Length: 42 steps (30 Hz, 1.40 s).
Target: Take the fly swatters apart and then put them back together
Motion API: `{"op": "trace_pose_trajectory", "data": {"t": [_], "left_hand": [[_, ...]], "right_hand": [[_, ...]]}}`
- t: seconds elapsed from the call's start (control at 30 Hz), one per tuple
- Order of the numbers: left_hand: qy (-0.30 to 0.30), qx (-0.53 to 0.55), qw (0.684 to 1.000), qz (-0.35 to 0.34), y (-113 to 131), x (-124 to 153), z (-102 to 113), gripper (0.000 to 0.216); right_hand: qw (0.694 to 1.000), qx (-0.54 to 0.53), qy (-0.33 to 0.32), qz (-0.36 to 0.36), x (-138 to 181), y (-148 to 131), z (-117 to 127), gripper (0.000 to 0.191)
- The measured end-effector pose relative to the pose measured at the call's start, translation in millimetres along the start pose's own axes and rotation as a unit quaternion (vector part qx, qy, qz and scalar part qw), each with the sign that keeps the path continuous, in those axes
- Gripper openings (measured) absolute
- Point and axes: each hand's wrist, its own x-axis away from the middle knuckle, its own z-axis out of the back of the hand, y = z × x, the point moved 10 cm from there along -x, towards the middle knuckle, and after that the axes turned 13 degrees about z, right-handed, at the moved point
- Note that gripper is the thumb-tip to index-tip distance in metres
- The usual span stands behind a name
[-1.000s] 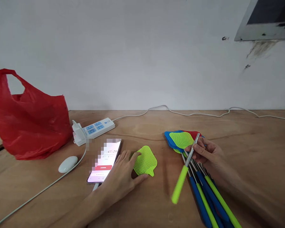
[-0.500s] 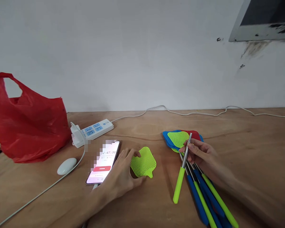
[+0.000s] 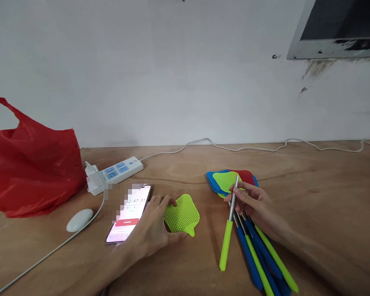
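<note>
My left hand (image 3: 151, 230) lies on the wooden table (image 3: 311, 197) with its fingers around the left edge of a loose green swatter head (image 3: 183, 214), thumb under its lower edge. My right hand (image 3: 253, 201) pinches the metal shaft of a green-handled swatter rod (image 3: 228, 230), which points toward me with its green grip low over the table. Under and beside that hand lies a pile of assembled fly swatters (image 3: 259, 250) with blue and green handles, their blue, green and red mesh heads (image 3: 228, 181) fanned at the far end.
A lit phone (image 3: 129, 213) lies left of my left hand. Beyond it are a white power strip (image 3: 115, 169), a white oval device (image 3: 79, 220) on a cable, and a red plastic bag (image 3: 31, 164) at far left. A white cable (image 3: 249, 147) runs along the wall.
My right hand has swung the green-handled rod from a raised slant to a steeper line, its grip dropping closer to the table. My left hand stayed on the green head.
</note>
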Motion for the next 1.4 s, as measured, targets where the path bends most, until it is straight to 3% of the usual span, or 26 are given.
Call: {"op": "trace_pose_trajectory", "data": {"t": [0.2,0.37,0.47,0.67,0.8,1.07,1.4], "left_hand": [[0.004,0.015,1.000,-0.015,8,1,5,0.051],[0.002,0.019,0.999,-0.045,17,6,7,0.067],[-0.003,0.009,0.999,-0.046,17,7,6,0.065],[-0.001,0.046,0.998,-0.036,19,7,12,0.057],[0.007,0.064,0.997,-0.041,24,9,15,0.057],[0.018,0.085,0.996,-0.027,19,9,14,0.058],[0.008,0.105,0.994,-0.007,19,13,13,0.058]], "right_hand": [[1.000,-0.001,0.000,0.005,-1,-4,-2,0.040],[1.000,0.003,0.002,-0.011,1,-4,-1,0.038],[1.000,-0.005,-0.015,-0.027,3,3,-2,0.038],[0.987,0.045,-0.143,-0.053,12,10,-23,0.043],[0.960,0.094,-0.244,-0.101,31,13,-38,0.042],[0.912,0.090,-0.372,-0.149,50,21,-56,0.038],[0.926,0.122,-0.318,-0.162,50,30,-54,0.035]]}}
